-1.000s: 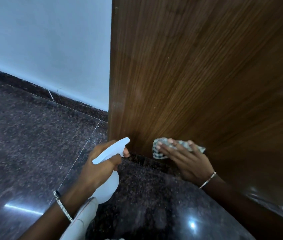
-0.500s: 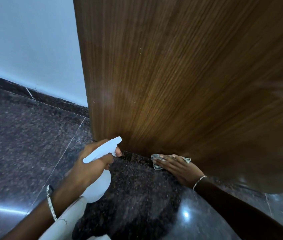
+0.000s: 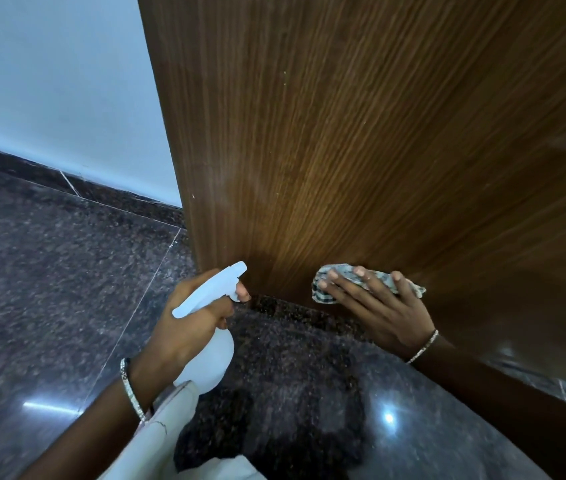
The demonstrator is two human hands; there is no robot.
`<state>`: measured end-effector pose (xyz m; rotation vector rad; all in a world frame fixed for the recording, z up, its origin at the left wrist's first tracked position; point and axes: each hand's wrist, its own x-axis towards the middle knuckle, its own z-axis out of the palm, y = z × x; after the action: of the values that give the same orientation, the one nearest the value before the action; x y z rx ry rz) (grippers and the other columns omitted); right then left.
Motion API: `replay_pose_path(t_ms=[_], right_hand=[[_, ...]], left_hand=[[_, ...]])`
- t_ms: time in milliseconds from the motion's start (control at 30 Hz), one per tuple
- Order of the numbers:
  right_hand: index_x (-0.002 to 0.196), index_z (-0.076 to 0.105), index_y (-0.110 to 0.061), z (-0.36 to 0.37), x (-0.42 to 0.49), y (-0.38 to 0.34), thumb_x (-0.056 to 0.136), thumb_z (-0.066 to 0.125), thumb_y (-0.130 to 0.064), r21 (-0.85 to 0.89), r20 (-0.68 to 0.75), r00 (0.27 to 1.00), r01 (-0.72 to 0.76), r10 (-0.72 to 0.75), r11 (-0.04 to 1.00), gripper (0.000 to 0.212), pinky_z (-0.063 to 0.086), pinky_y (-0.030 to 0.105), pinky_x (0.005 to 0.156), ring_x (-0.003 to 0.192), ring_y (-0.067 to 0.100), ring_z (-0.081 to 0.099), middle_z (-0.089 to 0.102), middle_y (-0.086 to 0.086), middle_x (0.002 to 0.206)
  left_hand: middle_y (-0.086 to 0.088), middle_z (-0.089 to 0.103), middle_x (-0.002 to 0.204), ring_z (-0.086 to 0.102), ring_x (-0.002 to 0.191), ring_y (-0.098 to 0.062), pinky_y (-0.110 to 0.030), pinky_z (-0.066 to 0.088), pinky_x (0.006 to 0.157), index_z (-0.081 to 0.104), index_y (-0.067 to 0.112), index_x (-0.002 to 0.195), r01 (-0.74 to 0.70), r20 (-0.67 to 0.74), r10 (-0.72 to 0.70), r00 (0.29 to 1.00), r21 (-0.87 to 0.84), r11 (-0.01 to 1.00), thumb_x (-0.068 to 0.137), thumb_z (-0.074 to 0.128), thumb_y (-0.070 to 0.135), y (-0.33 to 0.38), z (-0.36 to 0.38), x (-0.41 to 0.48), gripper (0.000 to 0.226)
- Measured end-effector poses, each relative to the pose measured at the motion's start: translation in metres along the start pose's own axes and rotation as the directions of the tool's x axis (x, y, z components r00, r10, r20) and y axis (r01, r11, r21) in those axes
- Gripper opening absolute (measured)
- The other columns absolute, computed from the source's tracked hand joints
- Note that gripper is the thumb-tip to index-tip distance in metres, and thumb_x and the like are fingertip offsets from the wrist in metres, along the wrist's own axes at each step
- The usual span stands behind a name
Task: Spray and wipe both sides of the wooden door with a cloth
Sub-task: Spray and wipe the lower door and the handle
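We press the cloth [image 3: 368, 282] low on the door [image 3: 361, 150], near the floor [image 3: 49, 289], with our right hand [image 3: 383, 310], fingers spread flat so it rubs well. Our left hand [image 3: 188, 323] wraps around the spray bottle [image 3: 210, 334], one finger on the trigger, ready to squirt.

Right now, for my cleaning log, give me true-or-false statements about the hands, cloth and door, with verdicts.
1. The left hand grips a white plastic spray bottle. True.
2. The right hand presses a checked cloth against the dark brown wooden door, near its bottom edge. True.
3. The cloth lies untouched, clear of the door. False: the right hand presses it on the door.
4. The bottle's nozzle points away from the door. False: it points toward it.
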<state>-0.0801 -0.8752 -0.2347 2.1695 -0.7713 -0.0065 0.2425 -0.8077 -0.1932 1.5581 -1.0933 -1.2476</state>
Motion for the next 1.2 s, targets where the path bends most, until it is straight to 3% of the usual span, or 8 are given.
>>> replay_pose_path(t_ms=[100,200,400,533,633,767,933,1200], right_hand=[[0.164,0.022,-0.025,0.012,0.026,-0.034,0.095,0.047,-0.037,-0.004,0.005,0.986,0.168,-0.168,0.986,0.074,0.001,0.048,0.126,0.159,0.025,0.008,0.015,0.002,0.172],[0.165,0.013,-0.011,0.025,0.066,-0.067,0.099,0.039,-0.037,0.004,0.090,0.958,0.272,-0.271,0.962,0.075,-0.011,0.053,0.127,0.159,0.031,0.003,0.004,0.012,0.173],[0.161,0.008,0.004,0.019,0.158,-0.114,0.106,0.022,-0.043,-0.114,0.141,0.846,0.530,-0.515,0.840,0.074,-0.026,0.069,0.113,0.156,0.046,-0.004,0.002,0.026,0.169],[0.163,0.016,-0.005,0.011,0.195,-0.132,0.109,0.021,-0.044,-0.112,0.142,0.788,0.614,-0.599,0.781,0.067,-0.018,0.067,0.119,0.156,0.046,0.002,0.013,0.018,0.170],[0.164,0.014,-0.008,0.011,0.204,-0.139,0.109,0.019,-0.045,-0.138,0.142,0.806,0.591,-0.574,0.795,0.067,-0.030,0.072,0.108,0.155,0.049,-0.004,0.008,0.017,0.171],[0.163,0.011,-0.001,0.019,0.164,-0.117,0.107,0.021,-0.042,-0.137,0.123,0.796,0.605,-0.593,0.784,0.069,-0.020,0.066,0.116,0.156,0.045,-0.001,0.006,0.020,0.171],[0.160,0.005,0.007,0.054,0.063,-0.069,0.104,0.015,-0.029,-0.171,-0.017,0.851,0.514,-0.524,0.840,0.068,-0.014,0.060,0.124,0.155,0.046,-0.005,-0.008,0.032,0.166],[0.161,-0.004,0.004,0.055,-0.065,0.012,0.102,0.025,-0.032,-0.167,0.104,0.824,0.566,-0.556,0.807,0.075,-0.007,0.055,0.127,0.156,0.044,-0.010,-0.010,0.024,0.169]], left_hand=[[0.026,0.067,0.063,0.063,0.063,-0.009,-0.010,0.043,0.044,0.064,0.026,0.078,0.043,-0.052,-0.044,0.998,-0.023,0.999,0.090,0.055,-0.010,-0.003,-0.013,-0.002,0.039],[0.011,0.073,0.076,0.064,0.063,-0.010,-0.018,0.048,0.051,0.073,0.023,0.084,0.004,-0.063,-0.003,0.998,0.013,1.000,0.076,0.061,0.004,0.001,-0.027,-0.004,0.024],[-0.015,0.072,0.087,0.062,0.067,-0.031,-0.038,0.052,0.060,0.074,0.011,0.104,0.051,-0.129,-0.044,0.991,0.051,0.997,0.062,0.054,0.015,-0.001,-0.048,-0.009,0.047],[-0.017,0.064,0.074,0.056,0.061,-0.017,-0.014,0.046,0.053,0.069,-0.008,0.102,0.042,-0.168,-0.032,0.985,0.051,0.998,0.078,0.060,-0.006,0.000,-0.045,-0.010,0.025],[-0.001,0.062,0.061,0.057,0.051,-0.005,-0.010,0.042,0.049,0.069,0.003,0.092,-0.008,-0.177,0.016,0.984,0.047,0.999,0.071,0.058,-0.001,0.002,-0.039,-0.009,0.024],[-0.015,0.070,0.081,0.059,0.054,-0.007,-0.018,0.047,0.054,0.071,0.001,0.103,-0.022,-0.147,0.024,0.989,0.010,1.000,0.064,0.052,0.010,0.003,-0.035,-0.007,0.045],[0.001,0.075,0.085,0.064,0.067,-0.008,-0.026,0.049,0.054,0.075,0.018,0.087,-0.018,-0.069,0.016,0.998,-0.032,0.999,0.068,0.052,0.009,0.001,-0.028,-0.010,0.031],[-0.002,0.073,0.083,0.064,0.065,-0.010,-0.017,0.049,0.055,0.075,0.012,0.086,-0.018,0.013,0.019,1.000,-0.083,0.996,0.083,0.059,-0.006,-0.006,0.014,-0.011,0.024]])
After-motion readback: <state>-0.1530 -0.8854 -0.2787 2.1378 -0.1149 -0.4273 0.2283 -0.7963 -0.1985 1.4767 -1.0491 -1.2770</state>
